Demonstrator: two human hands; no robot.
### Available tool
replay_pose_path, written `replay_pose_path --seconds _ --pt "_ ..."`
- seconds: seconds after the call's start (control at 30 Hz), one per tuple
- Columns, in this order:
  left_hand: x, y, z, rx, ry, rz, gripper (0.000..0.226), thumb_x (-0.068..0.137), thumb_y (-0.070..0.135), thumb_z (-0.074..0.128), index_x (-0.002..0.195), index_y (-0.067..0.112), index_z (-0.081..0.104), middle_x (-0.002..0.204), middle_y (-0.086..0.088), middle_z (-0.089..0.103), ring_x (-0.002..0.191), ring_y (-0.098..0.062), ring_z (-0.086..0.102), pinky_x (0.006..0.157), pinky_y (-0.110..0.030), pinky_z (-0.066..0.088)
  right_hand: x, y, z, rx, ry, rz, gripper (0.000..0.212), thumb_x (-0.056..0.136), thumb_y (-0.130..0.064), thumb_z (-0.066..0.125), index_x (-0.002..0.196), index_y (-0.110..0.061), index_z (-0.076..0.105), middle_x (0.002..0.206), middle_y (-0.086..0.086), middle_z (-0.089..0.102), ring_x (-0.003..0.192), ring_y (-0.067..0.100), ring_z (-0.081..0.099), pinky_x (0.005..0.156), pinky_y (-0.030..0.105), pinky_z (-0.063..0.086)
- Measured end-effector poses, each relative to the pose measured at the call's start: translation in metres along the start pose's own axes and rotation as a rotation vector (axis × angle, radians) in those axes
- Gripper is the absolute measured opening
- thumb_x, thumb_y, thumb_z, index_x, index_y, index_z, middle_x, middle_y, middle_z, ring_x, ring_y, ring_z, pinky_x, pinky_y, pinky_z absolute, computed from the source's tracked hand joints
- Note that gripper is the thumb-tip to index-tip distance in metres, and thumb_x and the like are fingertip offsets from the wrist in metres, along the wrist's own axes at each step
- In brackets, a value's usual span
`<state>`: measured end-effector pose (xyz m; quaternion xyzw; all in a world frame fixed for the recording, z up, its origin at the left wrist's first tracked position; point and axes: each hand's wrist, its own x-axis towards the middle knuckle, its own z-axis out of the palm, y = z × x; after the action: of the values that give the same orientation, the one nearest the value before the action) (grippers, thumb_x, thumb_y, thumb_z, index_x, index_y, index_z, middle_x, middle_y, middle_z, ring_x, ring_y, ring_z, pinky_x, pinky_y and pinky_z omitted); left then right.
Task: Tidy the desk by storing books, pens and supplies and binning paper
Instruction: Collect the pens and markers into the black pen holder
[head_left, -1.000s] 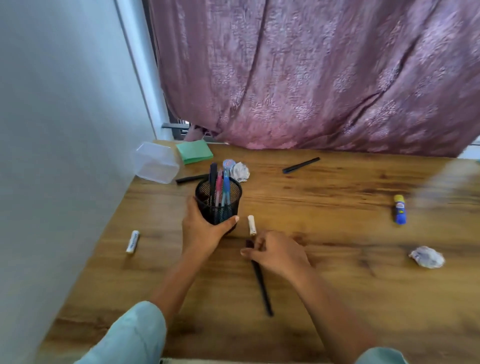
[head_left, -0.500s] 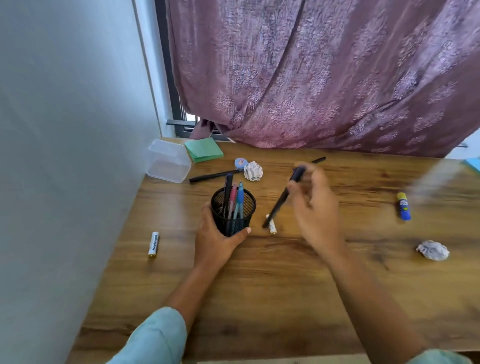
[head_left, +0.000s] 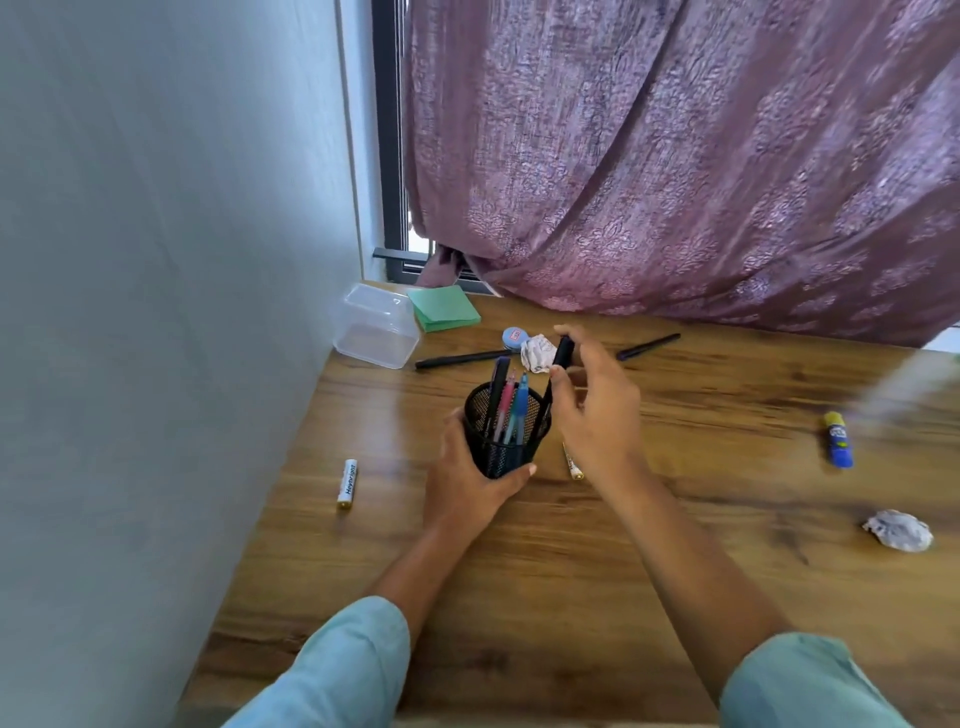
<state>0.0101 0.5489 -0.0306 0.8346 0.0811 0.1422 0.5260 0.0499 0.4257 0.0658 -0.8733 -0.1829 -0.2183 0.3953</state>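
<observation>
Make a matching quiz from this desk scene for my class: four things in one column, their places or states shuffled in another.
Things:
1 mesh pen cup
2 black pen
3 glue stick
4 clear plastic box

States:
A against the wall
B pinched by the right hand
C gripped by the left hand
D lying at the desk's right side

Pairs: 1-C, 2-B, 3-D, 4-A.

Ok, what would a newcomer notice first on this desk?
Probably the two hands at the middle of the wooden desk: the left hand grips a black mesh pen cup while the right hand pinches a black pen, tilted at the cup's rim. A big mauve curtain hangs behind the desk, and a crumpled paper ball lies near its right edge.
</observation>
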Motion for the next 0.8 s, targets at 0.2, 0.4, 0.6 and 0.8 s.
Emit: replay_pose_path --seconds 0.2,0.4,0.6,0.8 --pt "0.0 0.001 0.001 -0.006 -0.019 0.003 0.092 0.064 0.043 0.083 0.136 0.019 0.031 0.129 0.004 0.05 0.11 -0.003 0.046 0.08 -0.004 0.035 0.004 0.003 0.0 -0.012 0.008 -0.07 0.041 0.094 -0.009 0.052 0.134 -0.019 0.052 0.109 -0.01 0.057 0.096 0.005 0.056 0.084 0.011 0.044" --pt "0.001 0.001 0.003 0.005 -0.018 -0.003 0.093 0.064 0.043 0.083 0.137 0.02 0.03 0.129 0.005 0.05 0.107 0.001 0.045 0.073 0.0 0.033 -0.003 0.025 0.015 -0.074 -0.159 -0.041 0.041 0.092 -0.009 0.057 0.132 -0.018 0.054 0.12 0.0 0.063 0.103 0.01 0.059 0.089 0.029 0.053" --pt "0.003 0.0 0.007 0.013 -0.024 -0.013 0.098 0.062 0.047 0.083 0.138 0.023 0.027 0.131 0.007 0.049 0.109 0.001 0.045 0.076 -0.004 0.034 0.002 0.031 0.014 0.027 -0.096 0.083 0.027 0.097 -0.017 0.051 0.122 -0.014 0.063 0.115 0.001 0.065 0.105 0.01 0.059 0.087 0.014 0.043" --pt "0.022 0.005 0.017 0.041 -0.057 0.014 0.095 0.058 0.049 0.084 0.135 0.024 0.033 0.121 0.015 0.047 0.109 -0.001 0.046 0.087 -0.016 0.037 0.02 0.046 0.013 0.069 -0.114 0.16 0.022 0.099 -0.018 0.047 0.112 -0.015 0.065 0.103 -0.002 0.067 0.092 0.008 0.059 0.077 0.021 0.045"
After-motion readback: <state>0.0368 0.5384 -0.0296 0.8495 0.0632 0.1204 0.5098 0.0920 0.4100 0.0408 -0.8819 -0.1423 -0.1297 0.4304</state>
